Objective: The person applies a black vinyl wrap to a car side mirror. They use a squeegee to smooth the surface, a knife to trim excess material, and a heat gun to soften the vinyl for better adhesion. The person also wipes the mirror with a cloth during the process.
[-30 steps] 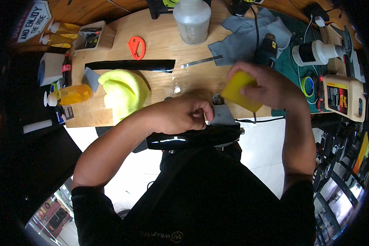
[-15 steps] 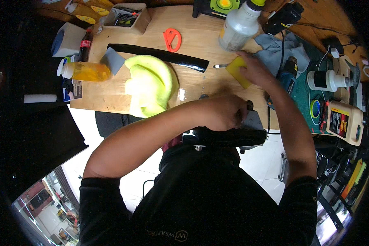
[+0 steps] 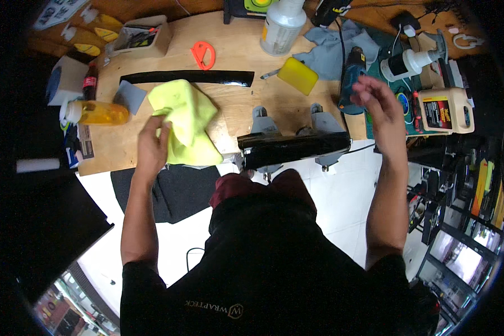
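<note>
My left hand (image 3: pixel 153 147) is closed on the edge of a lime-yellow cloth (image 3: pixel 187 115), which lies bunched at the table's front edge. My right hand (image 3: pixel 382 106) hovers at the right with its fingers apart and nothing in them, just beside a dark blue heat gun (image 3: pixel 353 81). Between my hands, a long glossy black part (image 3: pixel 294 150) with grey brackets (image 3: pixel 326 120) rests at the front edge. Beyond it lies a yellow squeegee card (image 3: pixel 298 75), flat on the wood, and a strip of glossy black film (image 3: pixel 193 77) is farther left.
A spray bottle (image 3: pixel 283 31), a grey-blue cloth (image 3: pixel 333 50) and an orange cutter (image 3: pixel 203 55) are at the back. At left stand an orange-liquid bottle (image 3: pixel 98 113) and a tool bin (image 3: pixel 145 36). A beige jug (image 3: pixel 445 111) and a white bottle (image 3: pixel 406 64) occupy the right.
My left hand has left the black part and taken hold of the lime-yellow cloth. My right hand has moved off the yellow card, to the right. The view has shifted.
</note>
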A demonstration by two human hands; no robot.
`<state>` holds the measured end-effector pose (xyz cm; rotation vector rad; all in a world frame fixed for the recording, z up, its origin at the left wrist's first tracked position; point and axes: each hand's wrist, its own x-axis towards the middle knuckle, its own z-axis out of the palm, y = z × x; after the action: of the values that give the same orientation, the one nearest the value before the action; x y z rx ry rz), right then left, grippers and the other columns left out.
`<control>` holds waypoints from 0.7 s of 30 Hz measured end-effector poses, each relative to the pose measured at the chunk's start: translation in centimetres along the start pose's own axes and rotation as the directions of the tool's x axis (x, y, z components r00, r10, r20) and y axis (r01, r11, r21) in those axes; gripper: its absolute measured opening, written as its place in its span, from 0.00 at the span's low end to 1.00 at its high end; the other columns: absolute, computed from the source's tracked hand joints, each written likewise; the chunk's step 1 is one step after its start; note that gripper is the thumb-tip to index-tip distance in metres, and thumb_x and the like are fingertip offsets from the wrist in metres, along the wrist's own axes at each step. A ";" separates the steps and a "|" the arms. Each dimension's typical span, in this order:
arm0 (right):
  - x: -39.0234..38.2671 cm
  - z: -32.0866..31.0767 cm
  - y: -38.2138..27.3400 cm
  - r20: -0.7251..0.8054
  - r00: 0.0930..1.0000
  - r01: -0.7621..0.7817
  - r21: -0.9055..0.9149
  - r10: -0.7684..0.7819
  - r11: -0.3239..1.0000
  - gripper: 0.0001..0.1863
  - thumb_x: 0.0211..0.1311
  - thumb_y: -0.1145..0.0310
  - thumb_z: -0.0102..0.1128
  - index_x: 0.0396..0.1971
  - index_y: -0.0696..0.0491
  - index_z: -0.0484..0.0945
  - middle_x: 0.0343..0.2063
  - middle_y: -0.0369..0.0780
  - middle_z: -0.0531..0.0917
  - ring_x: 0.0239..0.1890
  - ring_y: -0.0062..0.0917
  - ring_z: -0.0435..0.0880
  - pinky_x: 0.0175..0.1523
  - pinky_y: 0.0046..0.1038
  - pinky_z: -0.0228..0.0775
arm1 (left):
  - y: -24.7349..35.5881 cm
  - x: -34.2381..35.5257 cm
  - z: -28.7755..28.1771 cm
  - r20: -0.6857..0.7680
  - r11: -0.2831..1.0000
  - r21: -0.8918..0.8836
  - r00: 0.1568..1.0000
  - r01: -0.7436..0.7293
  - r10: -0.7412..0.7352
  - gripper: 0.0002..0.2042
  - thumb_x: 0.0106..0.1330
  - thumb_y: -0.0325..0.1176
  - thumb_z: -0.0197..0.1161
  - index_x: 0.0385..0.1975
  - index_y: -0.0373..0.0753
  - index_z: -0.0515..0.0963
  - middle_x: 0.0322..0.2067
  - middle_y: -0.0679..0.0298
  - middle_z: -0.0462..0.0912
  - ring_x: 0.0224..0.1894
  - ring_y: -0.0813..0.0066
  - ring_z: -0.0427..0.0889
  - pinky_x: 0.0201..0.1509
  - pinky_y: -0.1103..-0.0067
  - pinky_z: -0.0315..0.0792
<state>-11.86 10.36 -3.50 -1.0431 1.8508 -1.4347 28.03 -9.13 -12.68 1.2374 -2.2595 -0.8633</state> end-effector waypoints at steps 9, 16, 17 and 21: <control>-17.0 9.5 -2.8 0.481 0.800 0.225 0.315 -0.359 0.922 0.26 0.58 0.65 0.66 0.55 0.55 0.69 0.48 0.43 0.77 0.50 0.31 0.77 0.54 0.33 0.71 | 18.0 -14.2 -5.5 -0.071 0.872 -0.486 0.997 -0.060 0.029 0.07 0.70 0.34 0.56 0.36 0.36 0.74 0.28 0.68 0.77 0.29 0.79 0.75 0.33 0.82 0.69; -28.9 9.1 2.5 0.421 0.853 0.118 0.422 -0.310 0.899 0.20 0.62 0.71 0.59 0.54 0.56 0.69 0.48 0.43 0.77 0.50 0.32 0.78 0.56 0.33 0.69 | 21.2 -19.4 -0.4 0.449 0.891 -0.449 0.843 -0.073 0.296 0.08 0.65 0.29 0.62 0.39 0.33 0.77 0.30 0.64 0.79 0.35 0.76 0.78 0.41 0.79 0.71; -30.0 8.9 3.8 0.389 0.902 -0.050 0.521 -0.185 0.852 0.19 0.62 0.72 0.58 0.52 0.59 0.70 0.46 0.43 0.77 0.49 0.31 0.77 0.55 0.33 0.69 | 21.2 -19.3 -0.1 0.482 0.917 -0.399 0.848 -0.013 0.222 0.06 0.67 0.29 0.60 0.39 0.34 0.77 0.32 0.63 0.81 0.38 0.76 0.79 0.42 0.79 0.72; -29.9 6.3 5.3 0.416 0.904 -0.331 0.539 0.097 0.774 0.19 0.63 0.72 0.55 0.53 0.60 0.70 0.47 0.41 0.77 0.50 0.25 0.76 0.55 0.31 0.69 | 14.2 -16.9 4.1 0.256 0.818 -0.514 0.957 0.257 -0.139 0.13 0.67 0.33 0.62 0.45 0.32 0.75 0.41 0.65 0.79 0.45 0.79 0.76 0.52 0.80 0.70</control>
<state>7.94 33.01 -10.98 -0.6780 1.0817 -1.4238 25.78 12.43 -6.96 1.1549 -1.8313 -1.6483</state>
